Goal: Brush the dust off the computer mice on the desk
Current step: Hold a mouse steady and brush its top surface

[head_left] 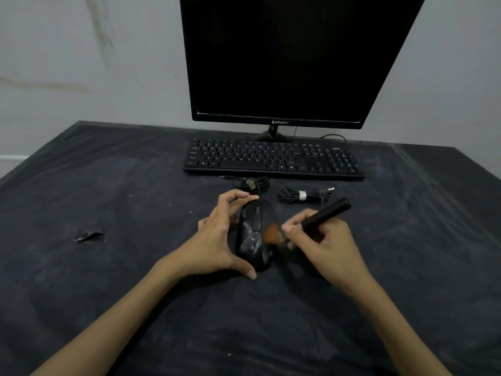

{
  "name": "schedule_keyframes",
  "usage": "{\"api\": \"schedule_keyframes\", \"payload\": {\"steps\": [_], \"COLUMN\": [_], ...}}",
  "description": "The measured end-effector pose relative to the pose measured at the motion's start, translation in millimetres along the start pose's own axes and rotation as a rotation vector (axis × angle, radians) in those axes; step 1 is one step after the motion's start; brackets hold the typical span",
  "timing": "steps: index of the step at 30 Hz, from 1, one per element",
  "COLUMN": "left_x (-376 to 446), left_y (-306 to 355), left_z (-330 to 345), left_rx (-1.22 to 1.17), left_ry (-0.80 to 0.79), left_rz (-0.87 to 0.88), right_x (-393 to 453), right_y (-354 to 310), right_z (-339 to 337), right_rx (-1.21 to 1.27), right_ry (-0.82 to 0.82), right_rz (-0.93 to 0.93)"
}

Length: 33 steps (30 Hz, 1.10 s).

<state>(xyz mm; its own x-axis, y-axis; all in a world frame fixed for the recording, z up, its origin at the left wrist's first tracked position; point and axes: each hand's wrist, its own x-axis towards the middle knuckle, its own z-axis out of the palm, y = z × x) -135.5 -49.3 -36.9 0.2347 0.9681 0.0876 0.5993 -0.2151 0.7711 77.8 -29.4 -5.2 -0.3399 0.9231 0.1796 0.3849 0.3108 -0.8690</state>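
A black wired computer mouse (253, 234) with pale dust smears on its back lies in the middle of the dark desk cover. My left hand (219, 237) grips it, fingers at the front end and thumb at the rear. My right hand (324, 245) holds a brush with a black handle (329, 211). Its orange bristles (272, 234), blurred, touch the mouse's right side. Two bundled cables lie behind the mouse: a dark coil (250, 183) and a coil with a white tie (305, 195). A second mouse is not visible.
A black keyboard (273, 160) lies behind the cables, with a dark monitor (287, 58) on its stand against the wall. The black cover (108, 267) over the desk is wrinkled and dusty, with a small tear (89, 236) at the left.
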Motion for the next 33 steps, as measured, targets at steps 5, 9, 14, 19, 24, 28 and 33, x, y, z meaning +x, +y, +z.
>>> {"api": "schedule_keyframes", "payload": {"steps": [5,9,14,19,24,28,33], "left_x": [0.1,-1.0,0.3,1.5,1.2,2.4,4.7], "left_y": [1.0,1.1,1.5,-1.8,-2.8,-3.7,-4.1], "left_z": [0.4,0.6,0.2,0.4,-2.0,-3.1,-4.9], "left_rx": [0.01,0.024,0.023,0.009,0.026,0.028,0.038], "left_ry": [0.006,0.014,0.002,0.001,0.019,0.034,0.016], "left_rz": [0.008,0.015,0.011,-0.015,-0.054,-0.094,-0.159], "right_x": [12.0,36.2,34.3,-3.2,-16.7,-3.2,-24.6], "right_y": [-8.8,-14.2,0.8,9.5,4.6,8.7,20.8], "right_z": [-10.1,-1.9,10.6,10.4,-6.2,-6.5,14.3], "right_rx": [0.091,0.027,-0.176,-0.149,0.03,0.091,-0.248], "right_ry": [0.072,0.188,0.148,0.087,-0.091,0.118,0.093], "right_rz": [-0.027,-0.073,-0.115,-0.172,0.0,0.01,-0.101]}}
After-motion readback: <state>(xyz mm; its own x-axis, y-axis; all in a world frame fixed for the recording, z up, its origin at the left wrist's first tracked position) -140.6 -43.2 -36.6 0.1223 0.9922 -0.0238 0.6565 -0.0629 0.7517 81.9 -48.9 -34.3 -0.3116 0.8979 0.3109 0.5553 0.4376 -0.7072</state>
